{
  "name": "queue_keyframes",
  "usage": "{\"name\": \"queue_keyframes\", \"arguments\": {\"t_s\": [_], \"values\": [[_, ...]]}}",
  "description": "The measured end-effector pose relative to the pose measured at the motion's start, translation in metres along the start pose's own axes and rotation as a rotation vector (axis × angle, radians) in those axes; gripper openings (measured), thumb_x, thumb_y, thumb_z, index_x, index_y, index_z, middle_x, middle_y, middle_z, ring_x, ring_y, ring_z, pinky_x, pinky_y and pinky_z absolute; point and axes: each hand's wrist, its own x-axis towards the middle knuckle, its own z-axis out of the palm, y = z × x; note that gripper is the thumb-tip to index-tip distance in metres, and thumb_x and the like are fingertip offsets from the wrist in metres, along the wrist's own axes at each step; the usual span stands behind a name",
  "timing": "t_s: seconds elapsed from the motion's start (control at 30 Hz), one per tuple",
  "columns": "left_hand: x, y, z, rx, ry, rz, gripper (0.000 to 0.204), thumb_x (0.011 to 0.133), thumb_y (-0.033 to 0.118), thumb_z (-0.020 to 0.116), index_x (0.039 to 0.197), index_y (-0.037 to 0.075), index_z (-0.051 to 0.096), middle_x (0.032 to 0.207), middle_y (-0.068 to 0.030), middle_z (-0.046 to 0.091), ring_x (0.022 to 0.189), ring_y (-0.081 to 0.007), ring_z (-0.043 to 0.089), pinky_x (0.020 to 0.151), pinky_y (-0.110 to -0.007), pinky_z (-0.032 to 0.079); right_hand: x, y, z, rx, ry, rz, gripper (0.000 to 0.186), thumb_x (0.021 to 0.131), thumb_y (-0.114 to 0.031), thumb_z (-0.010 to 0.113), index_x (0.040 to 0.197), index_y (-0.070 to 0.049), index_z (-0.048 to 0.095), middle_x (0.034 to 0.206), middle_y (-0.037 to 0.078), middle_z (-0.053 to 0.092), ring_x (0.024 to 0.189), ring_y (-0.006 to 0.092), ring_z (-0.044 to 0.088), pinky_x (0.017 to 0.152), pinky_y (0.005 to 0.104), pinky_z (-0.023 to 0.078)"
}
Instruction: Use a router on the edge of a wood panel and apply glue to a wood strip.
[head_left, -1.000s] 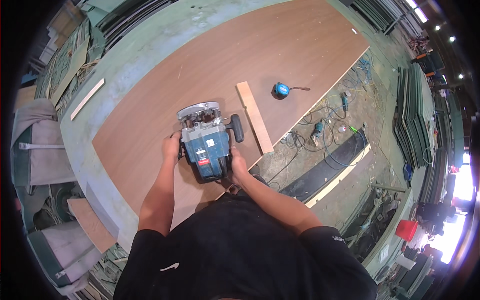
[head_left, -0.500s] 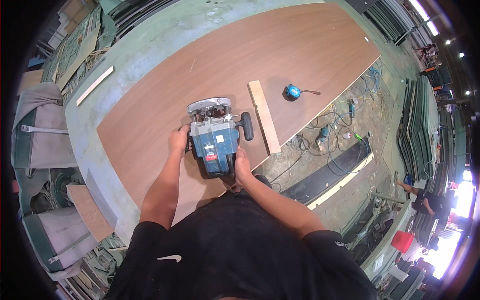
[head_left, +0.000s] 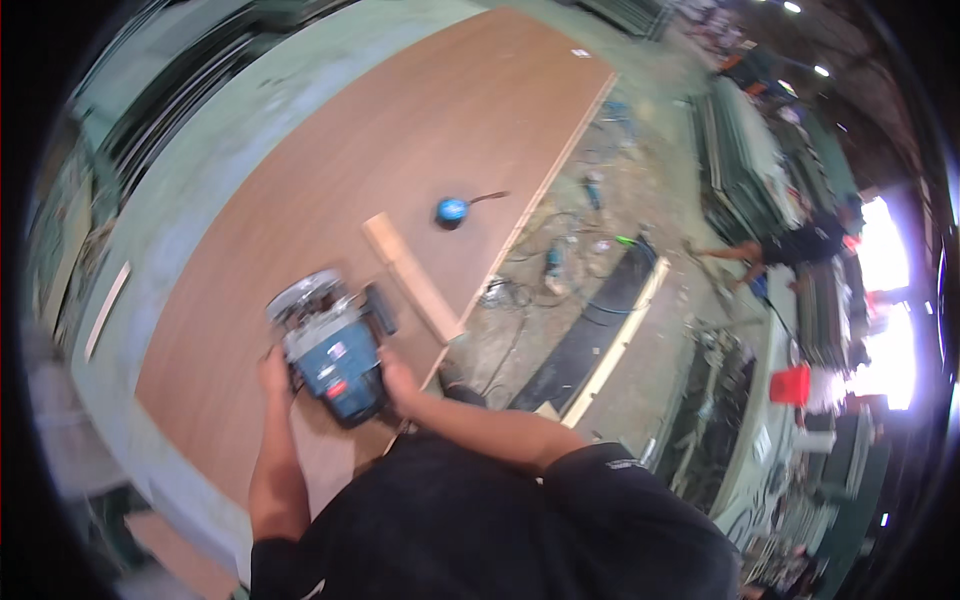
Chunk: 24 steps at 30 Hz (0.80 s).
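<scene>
Blue router under both our hands, now sitting nearer the plywood's lower end

Blue and grey, the router [head_left: 330, 348] stands upright on the big brown plywood sheet [head_left: 400, 150] that lies across the green tabletop [head_left: 180, 230]. Our left hand [head_left: 273, 375] is clenched on its left handle and our right hand [head_left: 398, 385] on its right handle, both in a firm grip. Compared with a second ago the view has swung: the router has not left our hands, but it appears lower and further left along the plywood sheet, and the pale wooden batten [head_left: 412, 277] lies just right of it, with a narrow gap between. The blue tape measure [head_left: 451, 210] lies beyond the batten, well apart from the router. We judge the work is carrying on along the sheet, with the hold unchanged.
</scene>
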Motion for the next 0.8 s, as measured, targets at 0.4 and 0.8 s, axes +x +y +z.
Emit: {"name": "queue_keyframes", "arguments": {"t_s": [0.4, 0.8], "values": [[0.009, -0.004, 0.002, 0.041, -0.025, -0.064, 0.035, 0.096, 0.034, 0.057, 0.082, 0.003, 0.065, 0.058, -0.0065, 0.055, 0.040, -0.0180, 0.052, 0.035, -0.034, 0.038, 0.013, 0.004, -0.003, 0.017, -0.133, -0.034, 0.049, 0.109, -0.047, 0.038, 0.120, -0.004, 0.057, 0.114, 0.014, 0.059, 0.109, 0.0248, 0.054, 0.102, 0.0380, 0.040], [0.021, -0.018, 0.002, -0.181, -0.149, -0.033, 0.036, 0.095, 0.036, 0.062, 0.086, 0.002, 0.071, 0.074, -0.0034, 0.065, 0.068, -0.0149, 0.063, 0.062, -0.036, 0.050, 0.010, -0.004, -0.002, -0.481, -0.021, -0.166, 0.048, 0.109, -0.034, 0.036, 0.135, 0.000, 0.057, 0.142, 0.028, 0.056, 0.133, 0.0415, 0.052, 0.113, 0.0476, 0.038]]}}
